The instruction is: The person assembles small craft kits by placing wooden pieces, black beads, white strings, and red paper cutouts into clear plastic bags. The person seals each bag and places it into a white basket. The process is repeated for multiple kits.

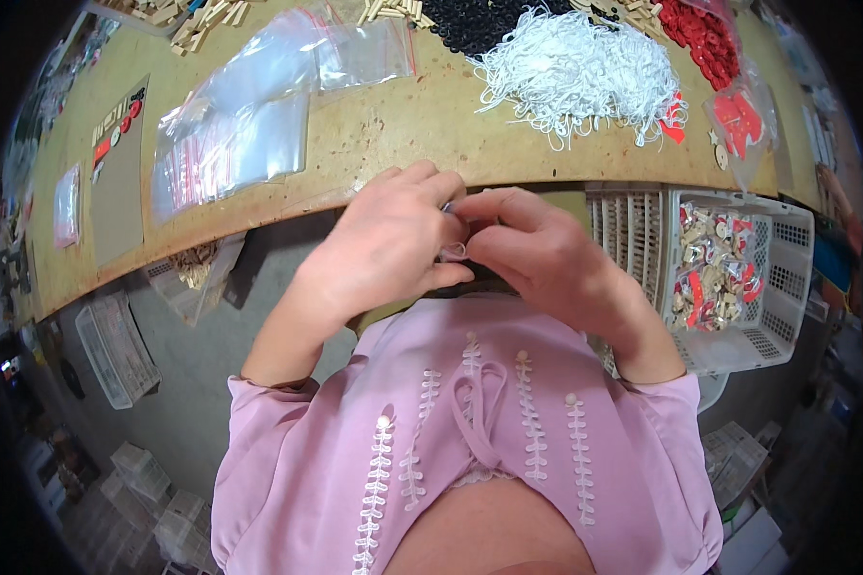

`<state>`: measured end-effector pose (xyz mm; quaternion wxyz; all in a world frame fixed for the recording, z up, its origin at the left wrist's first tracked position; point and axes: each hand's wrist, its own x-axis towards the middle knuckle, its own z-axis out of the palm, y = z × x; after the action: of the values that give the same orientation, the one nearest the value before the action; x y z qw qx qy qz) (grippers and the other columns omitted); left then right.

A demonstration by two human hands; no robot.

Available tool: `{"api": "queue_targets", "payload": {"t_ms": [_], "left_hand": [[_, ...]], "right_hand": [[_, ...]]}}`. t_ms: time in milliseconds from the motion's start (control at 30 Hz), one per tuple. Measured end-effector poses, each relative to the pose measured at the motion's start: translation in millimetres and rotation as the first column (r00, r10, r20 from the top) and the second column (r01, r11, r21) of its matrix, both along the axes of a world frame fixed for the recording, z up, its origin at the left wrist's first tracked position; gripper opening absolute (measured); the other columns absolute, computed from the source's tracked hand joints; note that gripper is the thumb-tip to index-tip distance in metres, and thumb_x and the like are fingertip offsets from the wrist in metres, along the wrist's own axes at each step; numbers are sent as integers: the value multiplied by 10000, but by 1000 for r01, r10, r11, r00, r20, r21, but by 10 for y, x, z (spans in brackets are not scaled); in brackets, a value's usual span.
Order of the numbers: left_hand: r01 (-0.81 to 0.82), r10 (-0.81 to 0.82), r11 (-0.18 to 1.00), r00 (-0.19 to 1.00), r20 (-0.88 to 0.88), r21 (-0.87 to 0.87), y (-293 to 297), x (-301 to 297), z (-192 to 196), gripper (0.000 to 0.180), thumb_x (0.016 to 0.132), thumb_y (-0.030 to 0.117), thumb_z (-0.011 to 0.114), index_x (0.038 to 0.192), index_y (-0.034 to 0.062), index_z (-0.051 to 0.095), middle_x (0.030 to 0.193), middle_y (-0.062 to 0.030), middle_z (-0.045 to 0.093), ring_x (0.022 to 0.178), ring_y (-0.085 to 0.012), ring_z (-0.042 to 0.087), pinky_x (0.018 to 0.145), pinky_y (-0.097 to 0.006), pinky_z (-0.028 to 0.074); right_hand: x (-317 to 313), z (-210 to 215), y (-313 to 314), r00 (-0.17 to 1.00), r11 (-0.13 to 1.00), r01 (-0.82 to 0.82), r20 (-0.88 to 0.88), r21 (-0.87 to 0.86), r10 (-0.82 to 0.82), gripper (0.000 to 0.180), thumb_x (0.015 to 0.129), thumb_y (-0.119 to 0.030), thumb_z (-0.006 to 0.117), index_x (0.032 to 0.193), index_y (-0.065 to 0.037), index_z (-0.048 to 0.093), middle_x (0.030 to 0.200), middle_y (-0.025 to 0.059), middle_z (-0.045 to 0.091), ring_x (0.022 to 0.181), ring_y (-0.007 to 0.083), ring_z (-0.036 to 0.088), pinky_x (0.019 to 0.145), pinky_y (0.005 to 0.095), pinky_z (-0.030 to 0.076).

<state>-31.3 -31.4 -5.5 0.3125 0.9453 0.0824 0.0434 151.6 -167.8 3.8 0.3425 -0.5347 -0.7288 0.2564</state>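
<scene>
Off to the left of the left hand (384,254), a stack of clear plastic zip bags with red strips (230,134) lay on the tan wooden table (374,125). That hand was curled, fingertips pinching a small clear plastic bag (454,251) right against the right hand (537,254), which pinched the same bag from the other side; both hovered just in front of the table edge. Beyond the right hand sat a fluffy pile of white string loops (575,72). Further right, a white plastic basket full of red and beige packets (738,273) hung below the table.
</scene>
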Motion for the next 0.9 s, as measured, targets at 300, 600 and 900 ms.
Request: {"api": "queue_targets", "payload": {"t_ms": [300,600,900], "left_hand": [[-8,8,1000,953,302,-3,12,-2,-28,438,658,196,911,1016,68,694,1282,-142,626,1158,-353,603,934,-428,511],[-207,486,667,849,207,-715,-115,24,-191,320,823,-1,794,1130,-30,708,1149,-98,718,1048,-163,692,905,-286,549],[-164,669,526,685,288,-834,-276,218,-235,70,960,-30,644,965,-43,713,1012,-120,731,884,-135,666,791,-265,526]], "right_hand": [[128,25,37,998,998,61,-23,18,-60,120,856,30,748,951,-23,698,1192,130,671,981,269,701,822,347,578],[201,179,55,976,980,197,-101,7,-195,153,834,68,762,957,-5,707,1154,123,650,940,198,665,815,302,538],[282,71,105,888,958,267,-359,-105,-287,131,872,50,749,988,-7,729,1079,110,651,960,181,643,834,287,510]]}}
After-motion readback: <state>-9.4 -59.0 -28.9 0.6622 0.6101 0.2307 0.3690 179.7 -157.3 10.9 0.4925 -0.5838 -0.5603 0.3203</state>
